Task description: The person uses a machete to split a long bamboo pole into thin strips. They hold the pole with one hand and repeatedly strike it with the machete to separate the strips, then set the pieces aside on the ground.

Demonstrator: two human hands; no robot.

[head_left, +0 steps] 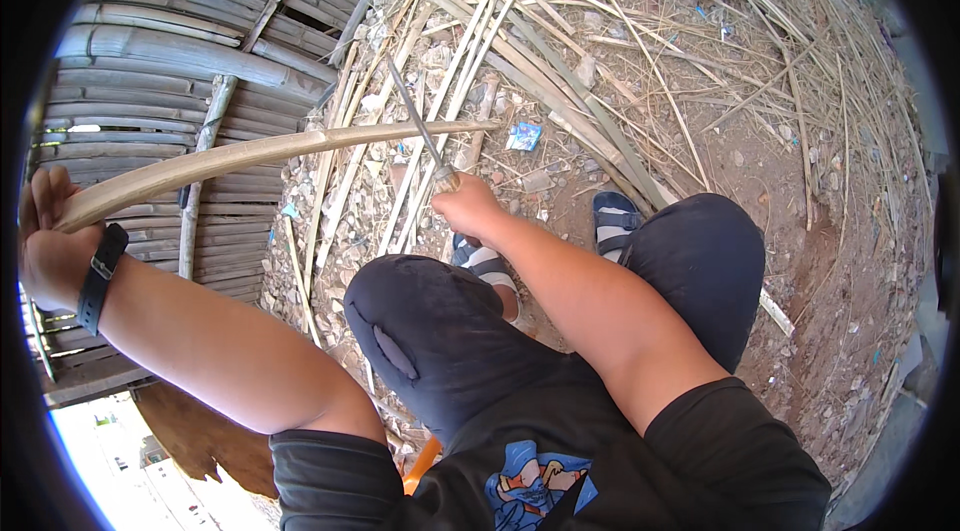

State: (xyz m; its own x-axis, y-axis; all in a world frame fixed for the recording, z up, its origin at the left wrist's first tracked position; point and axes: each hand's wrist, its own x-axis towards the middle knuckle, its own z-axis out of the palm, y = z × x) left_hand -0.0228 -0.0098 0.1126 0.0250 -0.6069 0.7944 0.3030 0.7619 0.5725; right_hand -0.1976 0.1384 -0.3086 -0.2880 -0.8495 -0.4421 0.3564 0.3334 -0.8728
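A long, pale bamboo strip (230,157) reaches from the far left to the middle of the view, slightly bowed. My left hand (62,246), with a dark watch (102,278) on its wrist, is closed round the strip's thick near end. In my right hand (467,205) is a knife by its short handle, in front of my knees. The knife's narrow, dark blade (408,103) points up and away to the left. It crosses the strip near the strip's thin far end; whether the edge touches it I cannot tell.
A bamboo slat wall (150,61) stands on the left. Several split bamboo strips (470,61) lie ahead on stony soil, with dry straw (740,81) to the right. A blue wrapper (523,137) lies past my right hand. My sandalled feet (614,221) are below my bent knees.
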